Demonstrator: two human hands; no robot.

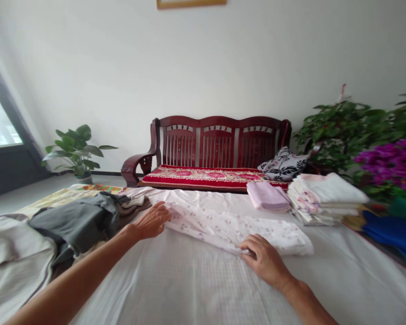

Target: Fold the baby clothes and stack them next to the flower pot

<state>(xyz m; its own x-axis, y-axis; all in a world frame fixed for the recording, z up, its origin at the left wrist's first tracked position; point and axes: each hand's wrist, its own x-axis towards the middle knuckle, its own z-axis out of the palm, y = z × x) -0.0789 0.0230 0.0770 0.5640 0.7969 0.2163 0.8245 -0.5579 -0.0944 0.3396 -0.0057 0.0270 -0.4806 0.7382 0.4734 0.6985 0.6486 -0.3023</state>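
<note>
A white cloth with small pink flowers (230, 228) lies part folded across a white sheet (189, 289) in front of me. My left hand (152, 222) grips the cloth's left end with curled fingers. My right hand (264, 261) pinches its near edge toward the right end, fingers closed on the fabric. Both forearms reach in from the bottom of the view.
A heap of grey, dark and beige clothes (74, 223) lies at the left. A folded pink cloth (268, 197) and a stack of folded white linens (325, 197) sit at the right. Behind stand a wooden bench (216, 153), a patterned pillow (282, 164) and potted plants (345, 131).
</note>
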